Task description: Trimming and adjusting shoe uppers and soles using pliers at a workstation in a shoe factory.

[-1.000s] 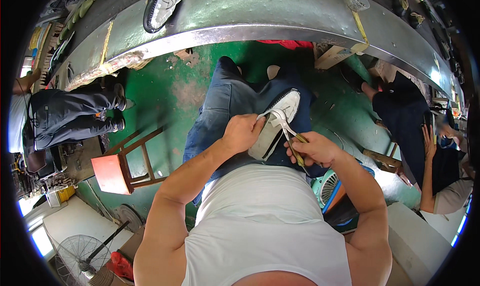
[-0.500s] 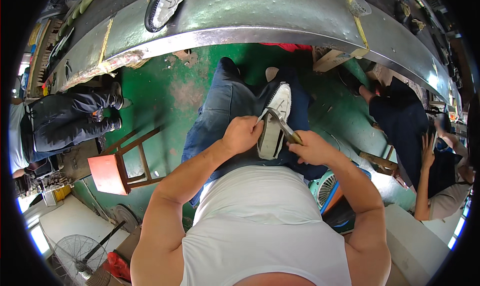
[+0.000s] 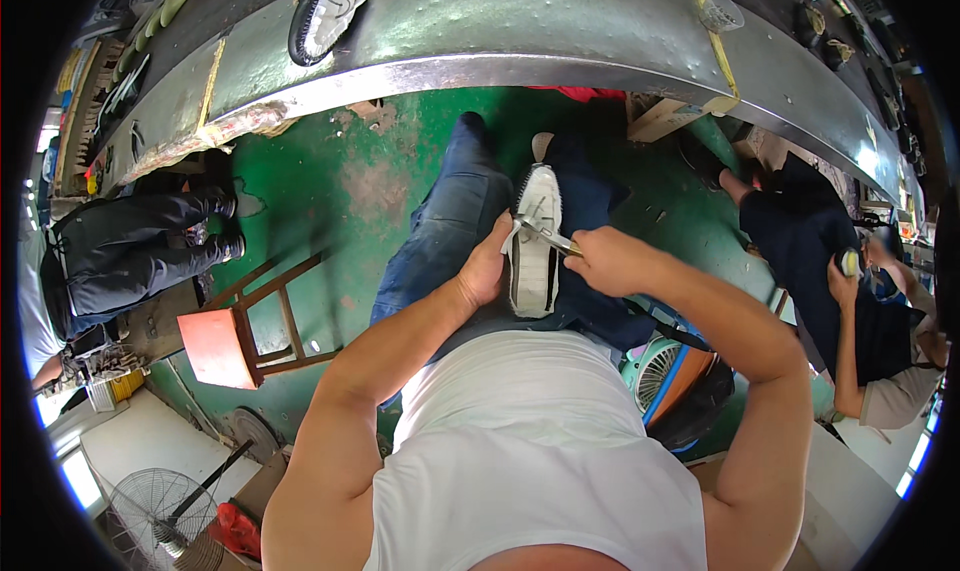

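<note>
An unfinished shoe (image 3: 533,276) lies across my lap with its pale underside up and its toe pointing away from me. A dark, stitched-looking edge runs round the toe. My left hand (image 3: 484,269) is closed on the shoe's left edge near the middle, thumb and fingers pinching there. Closed round a handle, my right hand (image 3: 612,259) holds metal pliers (image 3: 550,238) slanting across the shoe. Their jaws meet the left edge beside my left fingertips; what they grip is too small to tell.
A metal-topped bench (image 3: 520,31) curves across the front, carrying a similar shoe (image 3: 335,16) and a clear cup (image 3: 720,13). A red-seated stool (image 3: 215,346) stands left. A teal fan (image 3: 655,376) is by my right side. Other people (image 3: 150,236) sit at left and right (image 3: 810,236).
The shoe has turned more upright and shifted slightly left. My right hand has moved up and the pliers lie flatter, their jaws now at the left edge. My left leg has moved inward.
</note>
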Demonstrator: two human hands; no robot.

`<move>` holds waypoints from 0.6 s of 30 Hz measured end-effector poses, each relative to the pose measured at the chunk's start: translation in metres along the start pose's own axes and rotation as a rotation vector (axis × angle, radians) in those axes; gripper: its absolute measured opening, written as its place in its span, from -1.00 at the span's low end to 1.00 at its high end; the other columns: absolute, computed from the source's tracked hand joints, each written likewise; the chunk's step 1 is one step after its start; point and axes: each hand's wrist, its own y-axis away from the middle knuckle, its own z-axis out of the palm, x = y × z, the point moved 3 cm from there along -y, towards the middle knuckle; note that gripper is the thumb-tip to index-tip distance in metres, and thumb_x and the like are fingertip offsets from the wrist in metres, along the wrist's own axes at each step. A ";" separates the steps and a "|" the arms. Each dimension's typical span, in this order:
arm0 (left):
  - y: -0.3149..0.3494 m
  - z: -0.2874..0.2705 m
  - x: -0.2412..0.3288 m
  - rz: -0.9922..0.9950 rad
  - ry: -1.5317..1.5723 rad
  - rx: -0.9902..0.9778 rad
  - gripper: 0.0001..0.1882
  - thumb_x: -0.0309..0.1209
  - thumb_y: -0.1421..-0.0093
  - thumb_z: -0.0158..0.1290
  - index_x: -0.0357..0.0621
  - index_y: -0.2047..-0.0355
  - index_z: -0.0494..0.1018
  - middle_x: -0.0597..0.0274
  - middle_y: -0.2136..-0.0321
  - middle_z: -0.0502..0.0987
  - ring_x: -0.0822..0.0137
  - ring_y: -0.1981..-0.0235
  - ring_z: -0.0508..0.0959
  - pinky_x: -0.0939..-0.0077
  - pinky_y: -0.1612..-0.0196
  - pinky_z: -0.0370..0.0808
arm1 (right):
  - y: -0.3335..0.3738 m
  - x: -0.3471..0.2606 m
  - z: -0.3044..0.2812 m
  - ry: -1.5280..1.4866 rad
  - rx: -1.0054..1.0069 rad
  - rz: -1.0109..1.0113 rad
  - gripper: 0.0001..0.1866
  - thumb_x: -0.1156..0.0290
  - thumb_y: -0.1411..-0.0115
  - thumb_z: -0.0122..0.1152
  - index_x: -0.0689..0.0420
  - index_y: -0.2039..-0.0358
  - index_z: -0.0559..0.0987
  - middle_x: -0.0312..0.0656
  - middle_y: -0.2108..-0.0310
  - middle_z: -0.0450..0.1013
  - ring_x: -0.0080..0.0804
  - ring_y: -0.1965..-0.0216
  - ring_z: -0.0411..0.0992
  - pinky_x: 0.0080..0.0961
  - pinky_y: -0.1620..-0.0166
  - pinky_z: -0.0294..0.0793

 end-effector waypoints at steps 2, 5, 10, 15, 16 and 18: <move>-0.004 -0.006 -0.003 -0.020 0.091 -0.113 -0.31 0.10 -0.43 -0.24 -0.15 -0.35 0.15 0.08 -0.16 0.41 0.22 -0.21 0.37 0.32 -0.26 0.30 | -0.007 0.006 0.029 -0.103 0.137 -0.025 -0.67 0.25 -0.32 0.07 0.34 0.29 0.49 0.25 0.35 0.52 0.27 0.25 0.50 0.00 0.14 0.47; -0.011 -0.002 0.005 0.164 -0.211 -0.044 -0.07 0.15 -0.34 -0.05 -0.03 -0.46 -0.22 0.08 -0.30 0.20 0.22 -0.29 0.25 0.27 -0.29 0.26 | -0.004 0.016 0.067 -0.246 0.339 0.030 -0.66 0.22 -0.33 0.09 0.32 0.32 0.47 0.13 0.42 0.54 0.12 0.39 0.54 -0.07 0.27 0.50; -0.014 0.003 0.003 0.165 -0.196 0.002 -0.16 0.05 -0.35 0.00 -0.07 -0.44 -0.10 0.11 -0.25 0.27 0.27 -0.24 0.29 0.30 -0.26 0.29 | -0.005 0.026 0.075 -0.898 0.030 0.211 -0.67 0.20 -0.35 0.07 0.23 0.39 0.49 -0.19 0.55 0.49 -0.45 0.66 0.40 -0.44 0.58 0.36; -0.019 0.009 0.002 0.163 -0.277 0.044 -0.35 -0.14 -0.38 0.01 -0.15 -0.35 0.10 0.12 -0.06 0.46 0.31 -0.06 0.45 0.38 -0.16 0.38 | 0.006 0.044 0.078 -1.165 -0.141 0.235 -0.69 0.21 -0.38 0.05 0.21 0.34 0.52 -0.19 0.55 0.49 -0.61 0.67 0.30 -0.69 0.67 0.14; -0.020 0.011 0.003 0.163 -0.275 0.044 -0.35 -0.14 -0.38 0.01 -0.15 -0.35 0.10 0.12 -0.06 0.46 0.31 -0.06 0.45 0.38 -0.16 0.38 | 0.008 0.051 0.073 -1.164 -0.142 0.237 -0.69 0.21 -0.38 0.05 0.21 0.34 0.52 -0.19 0.55 0.49 -0.61 0.67 0.30 -0.69 0.67 0.14; -0.021 0.015 0.005 0.154 -0.442 0.072 -0.40 -0.15 -0.37 0.00 -0.18 -0.29 0.15 0.08 -0.03 0.47 0.30 -0.03 0.48 0.38 -0.13 0.40 | 0.014 0.067 0.061 -1.155 -0.293 0.221 -0.70 0.21 -0.37 0.07 0.22 0.28 0.52 -0.19 0.52 0.50 -0.60 0.63 0.36 -0.68 0.67 0.18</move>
